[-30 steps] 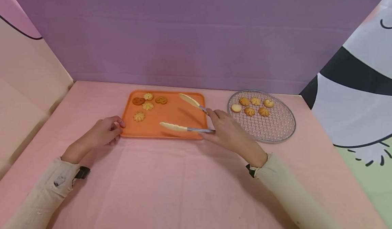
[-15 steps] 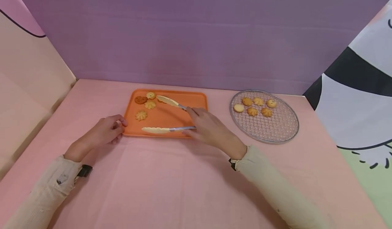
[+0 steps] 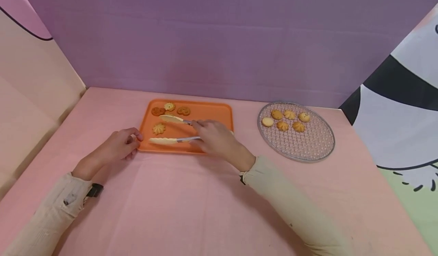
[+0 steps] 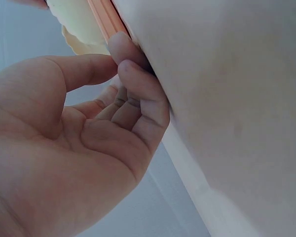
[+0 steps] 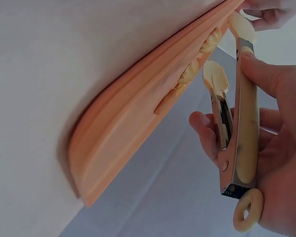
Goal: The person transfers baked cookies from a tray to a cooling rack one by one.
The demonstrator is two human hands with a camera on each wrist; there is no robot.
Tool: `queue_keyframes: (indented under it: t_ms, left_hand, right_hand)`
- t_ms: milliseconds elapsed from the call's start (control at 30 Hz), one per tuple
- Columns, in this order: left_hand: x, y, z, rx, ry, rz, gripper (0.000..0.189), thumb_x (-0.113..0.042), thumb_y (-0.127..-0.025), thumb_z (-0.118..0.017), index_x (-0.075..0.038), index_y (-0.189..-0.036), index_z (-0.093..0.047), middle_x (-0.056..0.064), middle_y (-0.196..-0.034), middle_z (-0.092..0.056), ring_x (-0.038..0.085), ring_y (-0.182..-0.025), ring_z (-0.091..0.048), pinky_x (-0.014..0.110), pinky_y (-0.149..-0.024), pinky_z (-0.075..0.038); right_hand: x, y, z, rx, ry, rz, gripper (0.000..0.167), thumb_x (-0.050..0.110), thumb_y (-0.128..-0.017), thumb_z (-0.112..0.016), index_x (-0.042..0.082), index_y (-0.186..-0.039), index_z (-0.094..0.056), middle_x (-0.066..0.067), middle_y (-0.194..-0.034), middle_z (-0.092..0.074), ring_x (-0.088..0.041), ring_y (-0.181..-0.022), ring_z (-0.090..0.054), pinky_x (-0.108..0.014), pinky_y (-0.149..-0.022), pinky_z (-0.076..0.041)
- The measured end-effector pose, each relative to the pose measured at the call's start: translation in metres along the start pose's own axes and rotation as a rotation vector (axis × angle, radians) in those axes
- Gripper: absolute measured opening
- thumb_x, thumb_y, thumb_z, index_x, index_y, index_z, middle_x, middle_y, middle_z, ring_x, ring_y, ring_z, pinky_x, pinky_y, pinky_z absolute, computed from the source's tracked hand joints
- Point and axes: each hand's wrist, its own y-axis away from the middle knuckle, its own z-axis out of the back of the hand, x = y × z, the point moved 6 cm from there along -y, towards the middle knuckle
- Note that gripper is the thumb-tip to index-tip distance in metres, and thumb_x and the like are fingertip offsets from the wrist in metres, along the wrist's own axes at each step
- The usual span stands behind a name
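Observation:
In the head view my right hand point(image 3: 219, 140) grips a pair of tongs point(image 3: 164, 140) with cream scalloped tips. The tongs are spread apart over the left part of an orange tray point(image 3: 215, 113), nothing held between the tips. A star-shaped cookie point(image 3: 159, 129) lies between and below the tips. Behind the upper tip sit a pale round cookie point(image 3: 169, 106) and two brown pretzel-shaped cookies, one at the left point(image 3: 158, 111) and one at the right point(image 3: 183, 111); another cookie is mostly hidden by that tip. My left hand point(image 4: 89, 133) pinches the tray's left edge between thumb and finger.
A round wire rack point(image 3: 304, 143) stands to the right of the tray, several cookies point(image 3: 282, 125) on its far left part. A purple wall point(image 3: 219, 50) rises behind the pink tabletop point(image 3: 178, 210). A beige panel point(image 3: 34, 96) borders the left side.
My right hand has moved left with the tongs, bringing their tips from the tray's middle over the cookies at its left. My left hand has stayed at the tray's edge.

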Motion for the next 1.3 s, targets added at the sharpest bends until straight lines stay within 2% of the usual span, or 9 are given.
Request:
queue_keyframes:
  t_ms: [200,433,733,967,1300]
  left_hand:
    - [0.001,0.0,-0.002,0.01,0.006,0.019,0.014,-0.003,-0.099,-0.053,0.004,-0.112,-0.054,0.007,-0.069,-0.06,0.017,-0.053,-0.056,0.028,-0.05,-0.053]
    - [0.002,-0.001,-0.002,0.014,-0.003,0.029,0.015,-0.003,-0.099,-0.053,0.003,-0.113,-0.054,0.007,-0.069,-0.06,0.018,-0.054,-0.055,0.029,-0.051,-0.053]
    - [0.004,-0.001,-0.001,0.015,-0.01,0.029,0.016,-0.004,-0.099,-0.054,0.003,-0.113,-0.054,0.006,-0.07,-0.061,0.018,-0.054,-0.056,0.029,-0.052,-0.054]
    - [0.003,-0.002,-0.002,0.007,-0.009,0.005,0.014,-0.003,-0.099,-0.054,0.002,-0.112,-0.054,0.005,-0.068,-0.061,0.017,-0.053,-0.056,0.029,-0.05,-0.052]
    - [0.004,-0.002,-0.001,-0.002,-0.016,0.01,0.013,-0.002,-0.098,-0.053,0.003,-0.111,-0.054,0.005,-0.067,-0.06,0.017,-0.052,-0.056,0.028,-0.05,-0.052]
  right_hand:
    - [0.0,-0.008,-0.009,0.038,0.011,-0.015,0.056,0.041,-0.092,-0.07,0.005,-0.134,-0.059,-0.004,-0.102,-0.07,-0.016,-0.076,-0.063,-0.031,-0.072,-0.055]
    - [-0.003,-0.011,-0.014,0.072,-0.087,-0.063,0.055,0.038,-0.092,-0.07,0.007,-0.136,-0.059,-0.003,-0.096,-0.069,-0.01,-0.065,-0.056,-0.026,-0.06,-0.049]
    - [-0.001,-0.013,-0.017,0.08,-0.15,-0.082,0.045,0.032,-0.093,-0.071,0.004,-0.127,-0.064,-0.005,-0.097,-0.07,-0.011,-0.067,-0.06,-0.026,-0.062,-0.052]
    - [0.001,-0.012,-0.015,0.065,-0.096,-0.089,0.038,0.03,-0.093,-0.071,0.003,-0.119,-0.066,-0.004,-0.092,-0.069,-0.013,-0.071,-0.063,-0.028,-0.063,-0.053]
    - [0.005,-0.011,-0.012,0.024,-0.027,-0.06,0.039,0.031,-0.092,-0.072,0.004,-0.12,-0.067,-0.005,-0.094,-0.071,-0.014,-0.07,-0.063,-0.029,-0.062,-0.054]
